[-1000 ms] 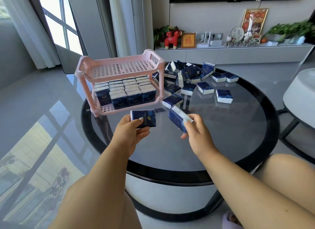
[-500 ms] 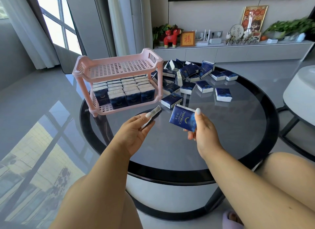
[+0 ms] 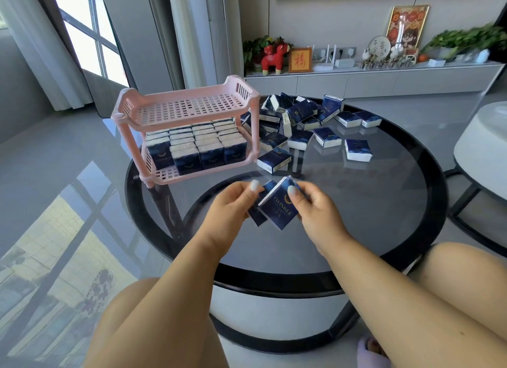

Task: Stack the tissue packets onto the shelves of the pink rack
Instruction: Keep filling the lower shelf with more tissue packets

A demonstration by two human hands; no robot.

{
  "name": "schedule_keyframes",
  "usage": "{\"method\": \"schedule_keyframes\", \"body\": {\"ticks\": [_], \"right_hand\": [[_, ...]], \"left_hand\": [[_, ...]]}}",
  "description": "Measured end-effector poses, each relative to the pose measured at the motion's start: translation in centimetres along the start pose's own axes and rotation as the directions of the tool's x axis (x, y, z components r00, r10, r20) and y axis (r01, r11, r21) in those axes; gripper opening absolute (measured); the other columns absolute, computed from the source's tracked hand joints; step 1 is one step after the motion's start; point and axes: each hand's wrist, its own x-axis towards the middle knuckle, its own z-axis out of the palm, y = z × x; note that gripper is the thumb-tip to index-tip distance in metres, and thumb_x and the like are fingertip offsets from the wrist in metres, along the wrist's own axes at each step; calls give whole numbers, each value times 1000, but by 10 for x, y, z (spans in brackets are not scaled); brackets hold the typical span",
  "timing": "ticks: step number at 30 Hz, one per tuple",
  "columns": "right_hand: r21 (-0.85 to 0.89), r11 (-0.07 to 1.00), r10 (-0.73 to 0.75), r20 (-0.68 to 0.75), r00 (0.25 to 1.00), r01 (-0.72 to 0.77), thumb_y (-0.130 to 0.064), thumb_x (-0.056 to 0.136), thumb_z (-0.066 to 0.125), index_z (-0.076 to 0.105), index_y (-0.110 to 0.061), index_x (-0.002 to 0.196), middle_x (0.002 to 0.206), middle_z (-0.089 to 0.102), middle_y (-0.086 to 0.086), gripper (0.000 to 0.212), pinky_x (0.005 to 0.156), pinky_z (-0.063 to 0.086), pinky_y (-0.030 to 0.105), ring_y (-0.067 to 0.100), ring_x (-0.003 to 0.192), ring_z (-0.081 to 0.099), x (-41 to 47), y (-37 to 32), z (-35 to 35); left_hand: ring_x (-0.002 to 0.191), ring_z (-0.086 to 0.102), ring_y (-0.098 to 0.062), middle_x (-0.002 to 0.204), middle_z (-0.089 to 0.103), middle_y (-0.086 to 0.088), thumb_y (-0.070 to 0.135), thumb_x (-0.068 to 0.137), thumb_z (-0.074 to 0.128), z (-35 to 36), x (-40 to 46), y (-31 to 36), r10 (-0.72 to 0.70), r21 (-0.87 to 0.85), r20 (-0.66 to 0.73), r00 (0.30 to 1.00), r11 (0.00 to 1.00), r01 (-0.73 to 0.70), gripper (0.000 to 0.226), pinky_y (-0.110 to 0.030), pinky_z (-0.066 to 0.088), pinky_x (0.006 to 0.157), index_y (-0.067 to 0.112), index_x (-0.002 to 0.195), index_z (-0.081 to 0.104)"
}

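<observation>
A pink two-shelf rack (image 3: 189, 112) stands at the left of a round glass table (image 3: 384, 203). Its lower shelf holds several dark blue tissue packets (image 3: 197, 145) standing in rows; its top shelf is bare. Above the table's near middle, my left hand (image 3: 233, 208) grips one blue packet (image 3: 256, 216) and my right hand (image 3: 315, 208) grips another (image 3: 278, 210). The two packets overlap, the right one in front. A loose heap of several more packets (image 3: 304, 118) lies behind and to the right of the rack.
A single packet (image 3: 273, 160) lies just beyond my hands. A white round stool or table (image 3: 482, 148) stands at the right. A low TV cabinet (image 3: 356, 79) with plants and ornaments runs along the back wall. My knees are below the table's near rim.
My hands have come together over the table. The two packets, held apart before, now overlap between them.
</observation>
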Motion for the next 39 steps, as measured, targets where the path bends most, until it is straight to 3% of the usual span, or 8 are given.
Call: {"method": "schedule_keyframes", "body": {"ticks": [5, 10, 13, 15, 22, 26, 32, 39], "right_hand": [[-226, 972, -70, 8, 997, 70, -35, 95, 48, 58, -19, 122, 112, 56, 2, 32, 86, 43, 21, 11, 103, 56, -2, -1, 4], [-270, 959, -49, 160, 986, 91, -36, 98, 40, 55, -23, 129, 123, 53, -2, 37, 101, 40, 29, 10, 116, 50, -5, -3, 4], [-328, 936, -74, 170, 983, 127, -33, 98, 42, 56, -23, 128, 121, 55, -2, 34, 97, 44, 29, 11, 113, 53, -6, -3, 6], [-372, 916, -112, 129, 985, 153, -31, 97, 46, 54, -21, 130, 119, 52, -2, 35, 91, 43, 22, 6, 104, 53, -8, -6, 8], [-239, 970, -7, 118, 993, 35, -32, 95, 51, 63, -29, 105, 101, 57, -2, 16, 66, 53, 27, 8, 86, 60, -9, -13, 11], [-129, 992, 4, 120, 993, 12, -21, 93, 57, 63, -20, 111, 78, 59, -4, 19, 44, 42, 17, -1, 47, 50, -1, -26, 12], [-227, 967, -65, 210, 976, 113, -18, 87, 66, 53, -30, 122, 87, 44, -1, 39, 55, 47, 27, 13, 65, 52, 15, -32, 12], [-340, 917, -140, 216, 966, 209, -27, 79, 74, 43, -29, 136, 98, 38, -12, 65, 74, 53, 35, 13, 72, 49, 15, -28, 21]], "left_hand": [[87, 65, -26, 91, 69, -5, 8, 78, 78, 4, 0, -3, 13, 41, -15, 1000, 999, -13, 27, -44, 55, 80, 16, 96, 61], [106, 61, -18, 115, 61, -1, 10, 83, 74, -6, -3, -1, 40, 233, 15, 999, 972, -43, 50, -33, 57, 83, 23, 127, 54], [110, 41, -11, 113, 59, 10, 37, 79, 76, -12, -5, 5, 172, 717, -2, 985, 687, -119, 58, -28, 44, 88, 25, 132, 55], [101, 43, -10, 110, 62, 10, 46, 78, 75, -15, -7, 13, 197, 808, 43, 980, 569, -150, 50, -22, 40, 76, 27, 123, 63], [74, 56, -9, 89, 65, 8, 39, 88, 67, -25, -4, 15, 7, 722, 64, 998, 690, -52, 25, -21, 45, 62, 20, 103, 66], [74, 64, -17, 90, 70, -8, 24, 96, 59, -32, -2, 10, -142, 446, 20, 990, 887, 118, 14, -32, 59, 72, 11, 99, 62], [95, 66, -18, 109, 67, -12, 21, 99, 51, -31, -7, 15, -250, 83, 88, 964, 966, 243, 15, -28, 58, 80, 8, 107, 52], [72, 56, 2, 99, 62, 14, 34, 77, 80, -27, -5, 9, -35, 501, 45, 998, 865, 8, 39, -14, 44, 61, 30, 108, 56]]}}
